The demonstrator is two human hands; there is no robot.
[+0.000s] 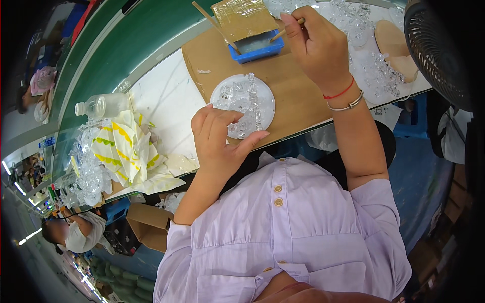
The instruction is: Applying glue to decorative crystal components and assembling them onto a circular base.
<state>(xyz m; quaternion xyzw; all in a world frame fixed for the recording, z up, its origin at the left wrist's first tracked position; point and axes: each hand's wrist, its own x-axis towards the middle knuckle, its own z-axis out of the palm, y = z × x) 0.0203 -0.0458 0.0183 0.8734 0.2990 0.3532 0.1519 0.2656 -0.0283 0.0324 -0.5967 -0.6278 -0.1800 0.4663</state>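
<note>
My right hand (318,45) is closed round a thin wooden stick (277,36), whose lower end reaches into a blue tray (258,54). A cloudy, pale substance shows inside the tray, and a taped piece of cardboard (243,21) covers its far part. Another wooden stick (212,20) leans out at the tray's left side. My left hand (218,134) hovers at the near left edge of a round white plate (268,96), thumb and forefinger apart. Clear plastic pieces (252,98) lie on the plate, some in an upright row; the left fingers hide a few.
Brown cardboard (298,96) lies under the plate. On the left are a clear bottle (103,106), a yellow-and-white patterned bag (129,149) and heaped clear pieces (88,182). More clear pieces (376,73) and a black fan (437,53) stand right. Another person (83,232) sits at lower left.
</note>
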